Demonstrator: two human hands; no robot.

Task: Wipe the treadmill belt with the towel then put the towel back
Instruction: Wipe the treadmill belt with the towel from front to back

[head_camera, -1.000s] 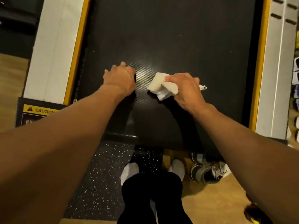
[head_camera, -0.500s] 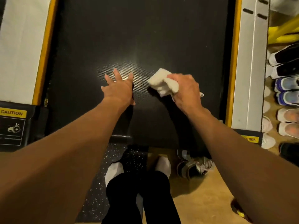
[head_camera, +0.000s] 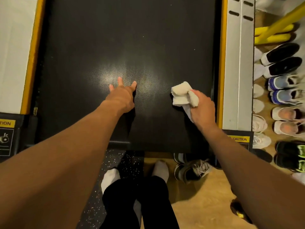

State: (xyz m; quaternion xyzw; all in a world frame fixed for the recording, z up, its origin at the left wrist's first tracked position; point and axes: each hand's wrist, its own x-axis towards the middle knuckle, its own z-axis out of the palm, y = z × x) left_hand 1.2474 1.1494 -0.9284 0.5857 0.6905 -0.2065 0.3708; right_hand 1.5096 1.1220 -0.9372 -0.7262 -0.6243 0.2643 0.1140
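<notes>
Treadmill belt (head_camera: 128, 38): black, textured, flanked by yellow strips (head_camera: 221, 63). One bunched white towel (head_camera: 181, 95) is set on it near the right edge. The left hand (head_camera: 122, 98) is laid flat mid-belt.

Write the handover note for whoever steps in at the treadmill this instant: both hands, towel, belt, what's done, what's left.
Left hand: open, fingers spread, flat on the treadmill belt near its middle.
Right hand: grips the bunched white towel at the belt's right side, beside the yellow edge strip.
Done: the towel is at the belt, mid-wipe; how much is wiped cannot be told.
Left: finish the belt, then put the towel back; its place is not in view.
</notes>
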